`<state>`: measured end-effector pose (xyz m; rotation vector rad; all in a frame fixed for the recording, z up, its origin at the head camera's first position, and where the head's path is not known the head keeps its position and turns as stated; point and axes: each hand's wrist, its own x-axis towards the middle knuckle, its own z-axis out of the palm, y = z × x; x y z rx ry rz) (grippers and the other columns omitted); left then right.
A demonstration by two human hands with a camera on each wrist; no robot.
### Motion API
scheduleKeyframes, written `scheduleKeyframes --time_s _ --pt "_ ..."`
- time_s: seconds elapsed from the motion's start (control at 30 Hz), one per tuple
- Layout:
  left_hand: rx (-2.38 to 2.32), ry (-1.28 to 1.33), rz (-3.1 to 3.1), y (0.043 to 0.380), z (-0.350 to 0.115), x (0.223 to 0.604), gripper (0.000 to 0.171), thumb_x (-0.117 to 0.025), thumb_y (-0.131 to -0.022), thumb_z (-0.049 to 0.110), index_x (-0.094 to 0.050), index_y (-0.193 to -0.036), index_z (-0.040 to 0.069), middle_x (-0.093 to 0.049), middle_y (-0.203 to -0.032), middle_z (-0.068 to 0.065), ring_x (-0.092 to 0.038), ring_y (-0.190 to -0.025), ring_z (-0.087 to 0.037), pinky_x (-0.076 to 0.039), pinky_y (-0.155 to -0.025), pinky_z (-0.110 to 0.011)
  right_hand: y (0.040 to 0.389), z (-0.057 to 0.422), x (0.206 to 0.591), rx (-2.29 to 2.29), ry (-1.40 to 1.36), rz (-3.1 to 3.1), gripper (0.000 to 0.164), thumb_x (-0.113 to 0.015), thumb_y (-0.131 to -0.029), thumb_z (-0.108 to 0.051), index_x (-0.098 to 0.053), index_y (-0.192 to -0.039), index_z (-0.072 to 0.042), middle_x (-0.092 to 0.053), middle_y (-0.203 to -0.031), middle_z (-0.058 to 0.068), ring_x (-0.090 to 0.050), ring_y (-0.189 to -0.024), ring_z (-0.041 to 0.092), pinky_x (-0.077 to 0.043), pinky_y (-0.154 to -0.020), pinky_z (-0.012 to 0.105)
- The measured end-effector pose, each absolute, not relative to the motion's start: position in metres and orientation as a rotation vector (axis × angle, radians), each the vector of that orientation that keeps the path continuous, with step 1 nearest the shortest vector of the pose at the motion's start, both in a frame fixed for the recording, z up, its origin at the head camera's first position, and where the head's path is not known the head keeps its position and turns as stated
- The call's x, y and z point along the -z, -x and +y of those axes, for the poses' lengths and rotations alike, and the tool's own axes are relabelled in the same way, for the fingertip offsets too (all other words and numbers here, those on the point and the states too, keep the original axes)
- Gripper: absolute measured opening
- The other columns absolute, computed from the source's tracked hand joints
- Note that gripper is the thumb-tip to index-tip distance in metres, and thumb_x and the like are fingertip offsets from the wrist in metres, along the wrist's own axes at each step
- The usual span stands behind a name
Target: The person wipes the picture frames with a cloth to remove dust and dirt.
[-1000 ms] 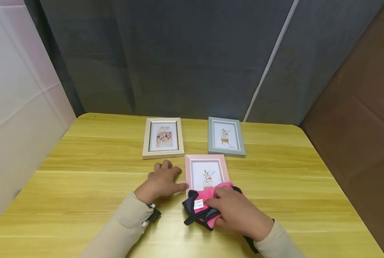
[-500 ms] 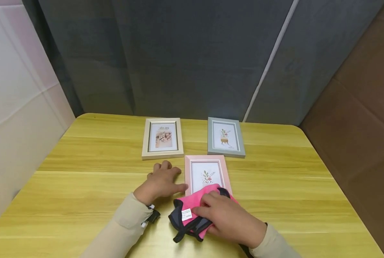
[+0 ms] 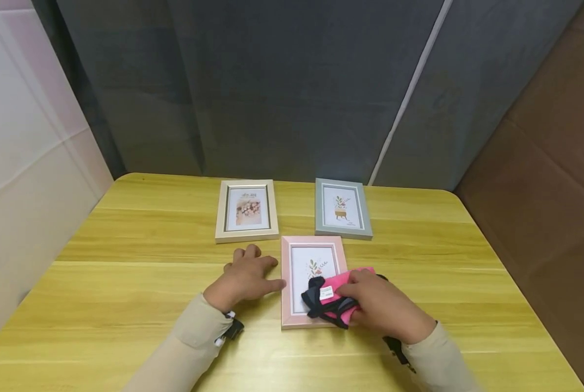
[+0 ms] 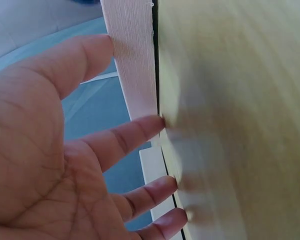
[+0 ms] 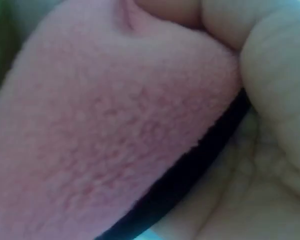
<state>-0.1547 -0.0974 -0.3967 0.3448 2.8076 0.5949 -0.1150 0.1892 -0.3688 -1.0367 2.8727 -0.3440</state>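
A pink photo frame (image 3: 287, 305) lies flat on the wooden table, nearest the person. My right hand (image 3: 387, 302) grips a bunched pink cloth (image 3: 338, 281) with black edging and a white tag, over the frame's lower right part, hiding that corner of the picture. In the right wrist view the fuzzy cloth (image 5: 115, 130) fills most of the picture, fingers curled on its edge. My left hand (image 3: 245, 276) is spread beside the frame, thumb at its left edge and fingertips on the table. The left wrist view shows the thumb against the frame's pink side (image 4: 135, 60).
Behind the pink frame lie a cream-gold photo frame (image 3: 220, 212) at left and a grey-blue photo frame (image 3: 365, 218) at right. A dark grey curtain (image 3: 282, 87) hangs along the table's (image 3: 140, 228) back edge, with a brown panel (image 3: 546, 163) on the right.
My right hand drew the cloth down and left towards the frame's near edge, then moved it back up and right, uncovering the frame's lower left corner. My left hand stays in place.
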Motion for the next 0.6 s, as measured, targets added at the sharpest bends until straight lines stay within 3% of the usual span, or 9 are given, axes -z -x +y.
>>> scheduleKeyframes --time_s 0.13,0.37,0.47,0.6 --pt "-0.599 -0.351 2.793 0.156 -0.098 0.398 0.060 -0.070 -0.087 0.050 -0.062 -0.136 0.016 -0.042 -0.138 -0.021 -0.035 -0.118 -0.041 -0.040 -0.087 -0.061 0.136 0.222 0.369 0.398 0.792 3.044 0.034 -0.081 -0.077 -0.004 -0.074 -0.111 -0.010 -0.053 -0.089 0.000 -0.051 -0.082 0.018 -0.049 -0.075 0.036" --pt "-0.605 -0.359 2.784 0.159 -0.099 0.400 0.059 -0.072 -0.086 0.048 -0.063 -0.135 0.016 -0.041 -0.140 -0.022 -0.036 -0.117 -0.041 -0.042 -0.086 -0.059 0.163 0.287 0.390 0.362 0.358 3.187 0.046 -0.071 -0.083 -0.002 -0.062 -0.127 0.004 -0.054 -0.107 0.025 -0.053 -0.098 0.041 -0.048 -0.082 0.057" --pt "-0.596 -0.360 2.776 0.158 -0.101 0.398 0.057 -0.072 -0.086 0.045 -0.065 -0.133 0.015 -0.043 -0.139 -0.022 -0.037 -0.115 -0.040 -0.046 -0.083 -0.055 0.168 0.303 0.398 0.410 0.308 3.045 0.058 -0.068 -0.081 -0.007 -0.054 -0.135 0.008 -0.050 -0.116 0.030 -0.050 -0.104 0.044 -0.047 -0.085 0.059" --pt "-0.599 -0.363 2.758 0.153 -0.112 0.393 0.048 -0.073 -0.086 0.037 -0.069 -0.126 0.011 -0.053 -0.124 -0.019 -0.044 -0.105 -0.037 -0.048 -0.076 -0.048 0.170 0.313 0.400 0.508 0.348 2.904 0.068 -0.066 -0.078 -0.010 -0.047 -0.141 0.008 -0.048 -0.121 0.027 -0.051 -0.104 0.039 -0.046 -0.087 0.053"
